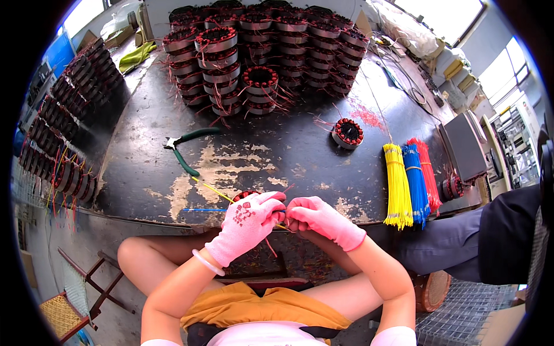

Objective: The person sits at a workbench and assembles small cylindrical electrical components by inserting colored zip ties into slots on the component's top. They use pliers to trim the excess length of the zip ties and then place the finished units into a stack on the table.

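Observation:
Both hands wear pink gloves and meet at the table's front edge. My left hand [247, 222] curls over a stator [247, 195], a ring with red windings that it mostly hides. A yellow wire [211, 188] and a blue wire [202, 210] stick out from under this hand to the left. Close beside it, my right hand [323, 220] is closed in a pinch on a thin wire end between the two hands; the fingertips hide most of it. Beyond the left hand lie cutting pliers [199, 133] with green handles, their jaws apart.
Another stator [348, 134] lies farther right. Tall stacks of stators [219, 63] fill the back, with more rows [75, 179] at left. Bundles of yellow [397, 184], blue [414, 179] and red wires [426, 173] lie at right. A person's dark-clothed leg [444, 242] is beside me.

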The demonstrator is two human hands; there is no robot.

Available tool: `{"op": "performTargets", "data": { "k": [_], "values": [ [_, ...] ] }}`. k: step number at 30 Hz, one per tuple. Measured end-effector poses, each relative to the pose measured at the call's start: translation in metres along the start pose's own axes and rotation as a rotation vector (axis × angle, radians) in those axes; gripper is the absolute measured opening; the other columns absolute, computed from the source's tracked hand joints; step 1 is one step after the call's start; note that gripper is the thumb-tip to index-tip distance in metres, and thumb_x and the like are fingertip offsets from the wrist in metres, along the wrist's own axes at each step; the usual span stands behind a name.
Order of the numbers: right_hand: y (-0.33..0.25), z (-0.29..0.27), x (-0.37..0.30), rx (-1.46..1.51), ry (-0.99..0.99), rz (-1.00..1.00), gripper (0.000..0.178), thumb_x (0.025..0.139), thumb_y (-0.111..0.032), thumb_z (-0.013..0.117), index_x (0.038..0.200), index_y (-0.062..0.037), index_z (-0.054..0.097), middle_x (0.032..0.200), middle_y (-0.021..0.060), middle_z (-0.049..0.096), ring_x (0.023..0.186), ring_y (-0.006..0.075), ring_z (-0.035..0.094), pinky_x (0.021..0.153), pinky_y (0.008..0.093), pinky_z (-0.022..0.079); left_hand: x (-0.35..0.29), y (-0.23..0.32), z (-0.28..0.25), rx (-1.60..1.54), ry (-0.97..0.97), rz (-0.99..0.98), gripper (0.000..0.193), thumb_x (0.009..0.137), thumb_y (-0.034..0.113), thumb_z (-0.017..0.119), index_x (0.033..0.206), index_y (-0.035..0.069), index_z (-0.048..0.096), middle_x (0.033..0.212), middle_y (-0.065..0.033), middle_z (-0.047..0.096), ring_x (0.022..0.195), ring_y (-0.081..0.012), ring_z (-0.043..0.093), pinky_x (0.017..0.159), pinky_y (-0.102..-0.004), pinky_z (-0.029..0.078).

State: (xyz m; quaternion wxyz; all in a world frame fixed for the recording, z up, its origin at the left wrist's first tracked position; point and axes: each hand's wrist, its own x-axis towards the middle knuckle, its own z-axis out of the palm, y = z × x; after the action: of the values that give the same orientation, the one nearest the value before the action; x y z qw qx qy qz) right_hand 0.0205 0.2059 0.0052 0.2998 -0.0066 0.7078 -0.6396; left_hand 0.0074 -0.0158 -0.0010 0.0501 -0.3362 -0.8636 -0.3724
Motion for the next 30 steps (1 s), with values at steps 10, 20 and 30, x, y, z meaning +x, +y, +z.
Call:
{"op": "performTargets", "data": {
  "k": [10, 20, 30],
  "values": [
    [0.008, 0.006, 0.003, -0.954, 0.406, -0.827, 0.022, 0.086, -0.025, 0.078, 0.100, -0.0118, 0.068, 0.087, 0.0041, 0.067, 0.077, 0.0228, 0.065, 0.070, 0.0344, 0.051, 0.002, -0.003, 0.003, -0.062, 0.001, -0.033, 0.014, 0.087, 0.013, 0.072, 0.100, 0.009, 0.072, 0.121, -0.0034, 0.073, 0.100, -0.0280, 0.070, 0.086, -0.0382, 0.057],
    [0.001, 0.019, -0.011, -1.034, 0.650, -0.778, 0.029, 0.087, -0.029, 0.079, 0.105, -0.0098, 0.069, 0.096, 0.0068, 0.070, 0.073, 0.0215, 0.068, 0.066, 0.0346, 0.053, 0.002, 0.000, 0.000, -0.085, -0.027, -0.061, 0.013, 0.087, 0.013, 0.072, 0.099, 0.009, 0.072, 0.123, -0.0046, 0.072, 0.099, -0.0295, 0.070, 0.084, -0.0392, 0.057],
    [0.005, 0.006, -0.013, 0.227, 0.040, 0.073, 0.017, 0.099, -0.018, 0.063, 0.105, -0.0023, 0.067, 0.091, 0.0045, 0.068, 0.081, 0.0135, 0.065, 0.073, 0.0288, 0.052, 0.003, -0.001, 0.000, -0.096, -0.043, -0.019, 0.012, 0.085, 0.009, 0.071, 0.097, 0.008, 0.070, 0.124, -0.0046, 0.072, 0.097, -0.0292, 0.070, 0.082, -0.0398, 0.057]
  ]
}}
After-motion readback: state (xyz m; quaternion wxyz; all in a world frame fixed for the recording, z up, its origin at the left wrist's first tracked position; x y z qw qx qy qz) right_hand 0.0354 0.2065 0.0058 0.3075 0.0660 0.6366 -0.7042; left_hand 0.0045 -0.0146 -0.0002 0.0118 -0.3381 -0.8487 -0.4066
